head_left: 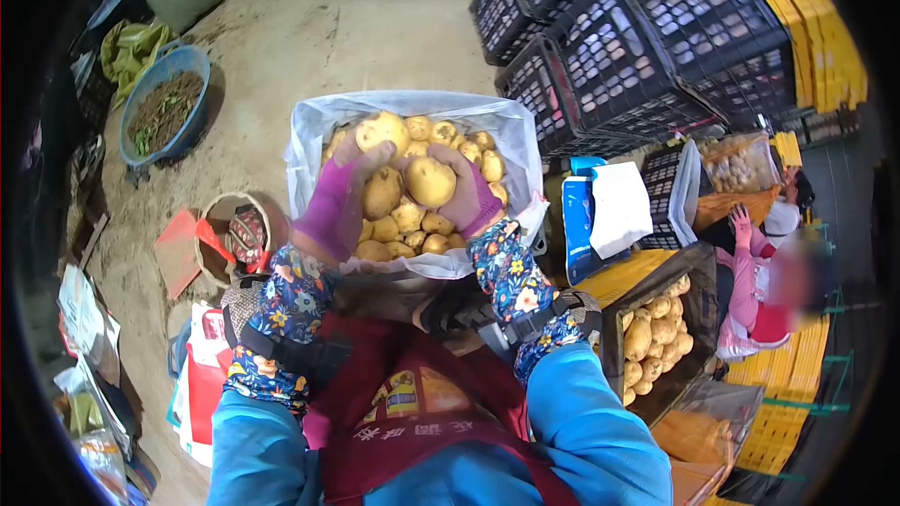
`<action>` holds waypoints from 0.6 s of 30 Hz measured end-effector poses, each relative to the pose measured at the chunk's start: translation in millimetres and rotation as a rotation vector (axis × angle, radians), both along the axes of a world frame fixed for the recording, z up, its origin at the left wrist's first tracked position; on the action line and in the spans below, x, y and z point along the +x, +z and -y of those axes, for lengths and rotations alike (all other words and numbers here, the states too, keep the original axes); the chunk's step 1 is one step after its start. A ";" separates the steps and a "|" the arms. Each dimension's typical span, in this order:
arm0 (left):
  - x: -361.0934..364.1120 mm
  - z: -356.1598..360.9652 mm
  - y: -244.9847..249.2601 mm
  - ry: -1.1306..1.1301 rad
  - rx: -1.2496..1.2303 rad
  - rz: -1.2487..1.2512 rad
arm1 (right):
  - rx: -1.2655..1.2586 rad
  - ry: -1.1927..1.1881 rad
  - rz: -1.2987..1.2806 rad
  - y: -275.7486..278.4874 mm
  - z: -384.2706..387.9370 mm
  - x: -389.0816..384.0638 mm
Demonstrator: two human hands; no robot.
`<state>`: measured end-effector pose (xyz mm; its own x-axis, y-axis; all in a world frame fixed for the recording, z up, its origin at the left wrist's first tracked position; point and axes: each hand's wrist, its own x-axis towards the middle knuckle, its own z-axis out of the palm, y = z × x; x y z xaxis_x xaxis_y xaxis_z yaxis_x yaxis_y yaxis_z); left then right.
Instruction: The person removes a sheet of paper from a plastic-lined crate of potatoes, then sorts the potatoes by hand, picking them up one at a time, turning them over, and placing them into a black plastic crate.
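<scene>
Both my hands are gloved in purple with greyish, dirt-stained palms, and both are over a box (309,164) lined with white plastic and filled with yellow potatoes (435,244). My left hand (339,189) is curled around a brown-tinged potato (382,193), with a larger pale potato (382,133) resting at its fingertips. A smooth round potato (430,182) sits in my right hand (465,189), the fingers cupped around its far side. The two held potatoes are close side by side above the pile.
Stacked black crates (609,47) stand at the upper right. A crate of potatoes (656,337) is near my right elbow. On the left are a blue basin of soil (131,152) and a round bin (211,267). A person in pink (741,290) works at the right.
</scene>
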<state>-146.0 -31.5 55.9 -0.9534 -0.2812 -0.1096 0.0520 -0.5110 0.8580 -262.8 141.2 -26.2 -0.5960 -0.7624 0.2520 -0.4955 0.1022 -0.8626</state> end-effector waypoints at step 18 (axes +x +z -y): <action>24.8 24.8 13.1 0.189 0.208 0.177 | 0.358 -0.692 0.253 170.5 -378.4 37.7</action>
<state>-121.2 -56.3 69.0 -0.8477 -0.4052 -0.3423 0.0220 -0.6716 0.7406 -225.1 519.5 144.3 -0.9674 -0.2095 -0.1425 -0.0135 0.6042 -0.7967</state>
